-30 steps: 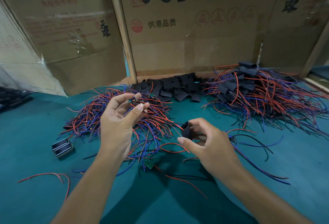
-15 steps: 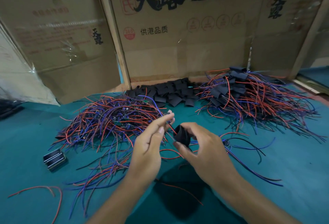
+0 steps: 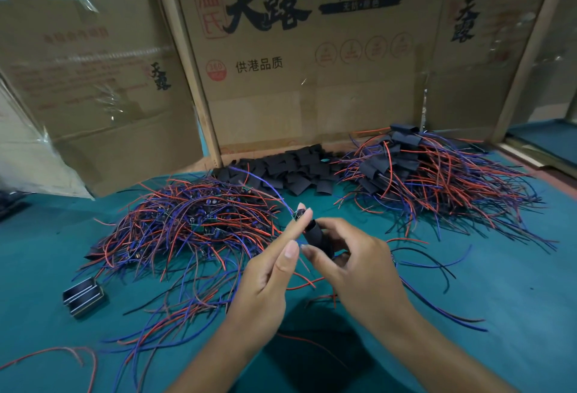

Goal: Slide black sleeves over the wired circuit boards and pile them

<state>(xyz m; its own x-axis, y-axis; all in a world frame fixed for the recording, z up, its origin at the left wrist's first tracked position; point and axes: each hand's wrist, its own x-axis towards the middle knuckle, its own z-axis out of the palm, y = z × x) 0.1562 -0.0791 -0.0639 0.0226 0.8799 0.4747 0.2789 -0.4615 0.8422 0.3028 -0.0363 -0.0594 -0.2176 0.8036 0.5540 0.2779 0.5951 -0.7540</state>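
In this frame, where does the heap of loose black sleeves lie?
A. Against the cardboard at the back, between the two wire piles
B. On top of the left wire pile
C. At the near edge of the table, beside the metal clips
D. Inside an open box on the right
A: the loose black sleeves lie at the foot of the cardboard wall, between the bare wire pile and the sleeved pile.

Left hand (image 3: 268, 271) fingers point to 1 o'clock, tips pinched together. Right hand (image 3: 359, 264), at its 3 o'clock, curls, gripping.
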